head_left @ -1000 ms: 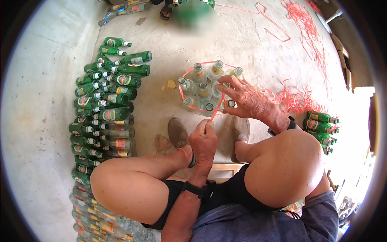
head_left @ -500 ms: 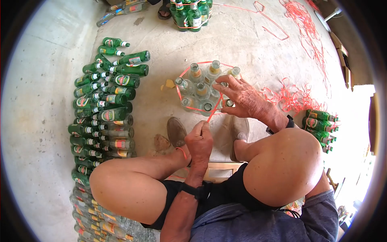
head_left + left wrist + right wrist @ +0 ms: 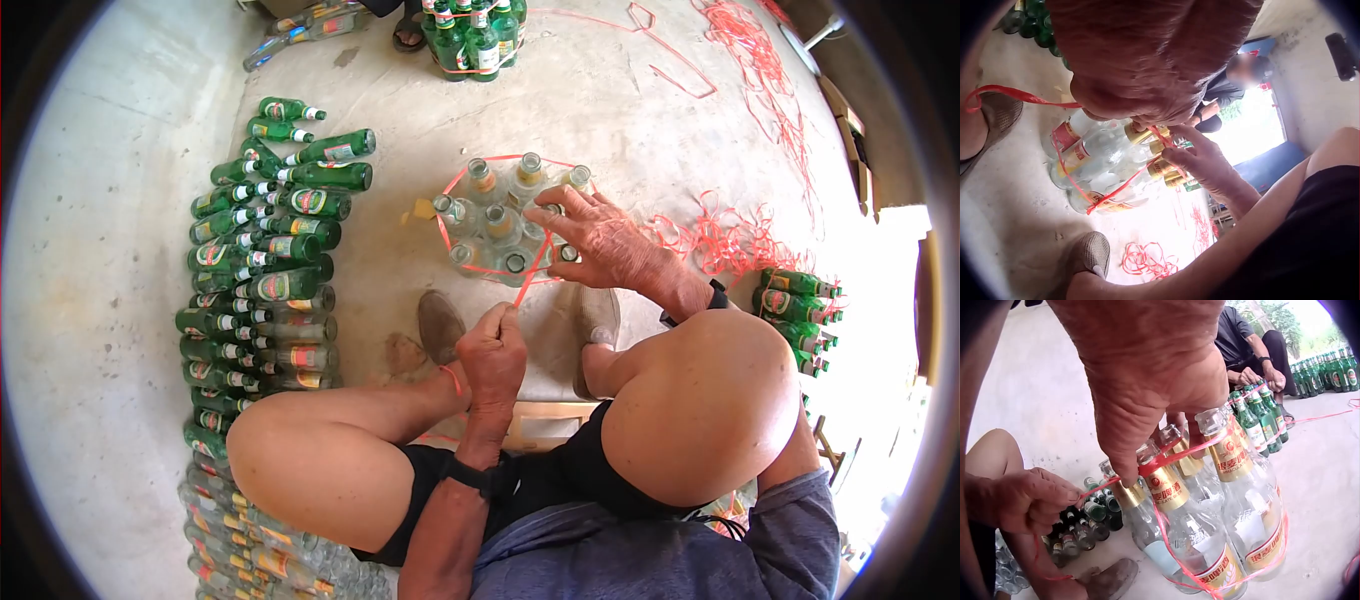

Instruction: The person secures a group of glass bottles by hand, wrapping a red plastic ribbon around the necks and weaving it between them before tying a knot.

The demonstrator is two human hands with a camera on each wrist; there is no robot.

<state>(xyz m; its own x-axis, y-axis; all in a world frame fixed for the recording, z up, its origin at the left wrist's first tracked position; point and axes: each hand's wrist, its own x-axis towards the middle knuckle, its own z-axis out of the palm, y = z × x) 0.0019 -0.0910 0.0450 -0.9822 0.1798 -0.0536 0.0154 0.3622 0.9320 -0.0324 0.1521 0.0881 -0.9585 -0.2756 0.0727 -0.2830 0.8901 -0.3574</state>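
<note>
A bundle of clear glass beer bottles (image 3: 500, 228) with gold neck labels stands upright on the floor between the person's feet. A red plastic strap (image 3: 1166, 540) loops around their bodies, and a length of it crosses the necks. In the head view the left hand (image 3: 492, 355) grips this strap in a fist, holding it taut on the near side of the bundle. The right hand (image 3: 610, 240) reaches over the bundle's right side, gripping bottle necks between thumb and fingers. Its thumb (image 3: 1124, 456) presses at a neck beside the strap; its fingertips are partly hidden behind the necks.
Green bottles (image 3: 310, 203) lie stacked along the left wall, with clear ones nearer. Loose red strap (image 3: 725, 240) lies tangled at right, beside more green bottles (image 3: 790, 305). A strapped green bundle (image 3: 475, 45) stands ahead, where another person (image 3: 1254, 347) sits working.
The left hand has drawn slightly back and left with the taut strap. The clear bottles' tops have shifted a little left, the right hand staying on them. The far green bundle has come into view.
</note>
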